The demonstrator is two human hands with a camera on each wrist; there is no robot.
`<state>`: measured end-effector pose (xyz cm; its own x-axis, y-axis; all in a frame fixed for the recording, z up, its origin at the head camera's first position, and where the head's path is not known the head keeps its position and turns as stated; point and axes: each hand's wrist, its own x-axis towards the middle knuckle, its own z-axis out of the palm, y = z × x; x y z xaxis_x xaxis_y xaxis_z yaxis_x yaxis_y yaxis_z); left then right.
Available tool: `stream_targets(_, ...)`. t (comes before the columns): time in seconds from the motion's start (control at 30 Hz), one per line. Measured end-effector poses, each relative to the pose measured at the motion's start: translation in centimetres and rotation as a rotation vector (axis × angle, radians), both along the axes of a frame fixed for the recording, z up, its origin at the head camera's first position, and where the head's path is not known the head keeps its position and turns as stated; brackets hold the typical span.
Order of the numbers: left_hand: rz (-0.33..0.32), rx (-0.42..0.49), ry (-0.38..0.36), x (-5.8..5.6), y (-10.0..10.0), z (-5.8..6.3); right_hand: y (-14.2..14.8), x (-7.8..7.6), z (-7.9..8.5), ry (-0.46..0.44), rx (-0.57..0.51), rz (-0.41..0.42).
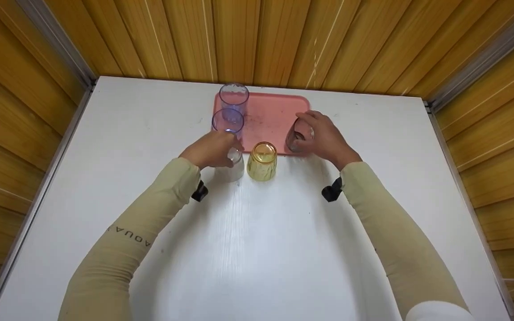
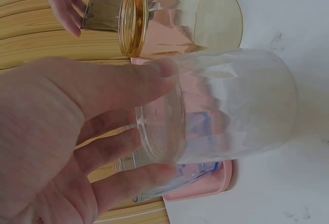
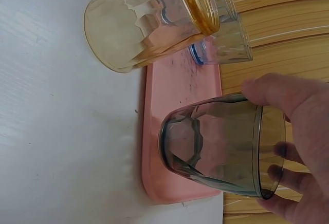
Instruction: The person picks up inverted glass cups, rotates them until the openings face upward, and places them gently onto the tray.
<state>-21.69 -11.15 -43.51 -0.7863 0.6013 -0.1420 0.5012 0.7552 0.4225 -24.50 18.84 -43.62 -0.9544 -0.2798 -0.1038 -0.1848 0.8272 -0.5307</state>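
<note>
My left hand (image 1: 211, 149) holds a clear glass (image 2: 241, 106) by its base end, thumb on one side and fingers on the other. That glass is upside down at the tray's front left. At the right end of the pink tray (image 1: 268, 120), my right hand (image 1: 325, 137) grips a grey glass (image 3: 216, 144) near its rim. The grey glass is mouth up, its base over the tray; whether it touches cannot be told. Between the hands, a yellow glass (image 1: 262, 167) stands upside down on the table, just before the tray.
Two blue-tinted glasses, a rear one (image 1: 234, 96) and a front one (image 1: 227, 120), stand mouth up along the tray's left side. The white table (image 1: 275, 249) meets wood-patterned walls (image 1: 279, 44) at the back and sides.
</note>
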Motion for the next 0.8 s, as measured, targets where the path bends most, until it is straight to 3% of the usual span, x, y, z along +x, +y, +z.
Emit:
stream_targets(0.53,0.035,-0.010,-0.048,-0.1,0.0,0.0,-0.2,-0.5,-0.9,-0.031,0.005,-0.031)
stream_targets(0.8,0.034,-0.002,-0.037,-0.1,-0.1,-0.3,-0.1,-0.8,-1.4,-0.026,0.000,-0.038)
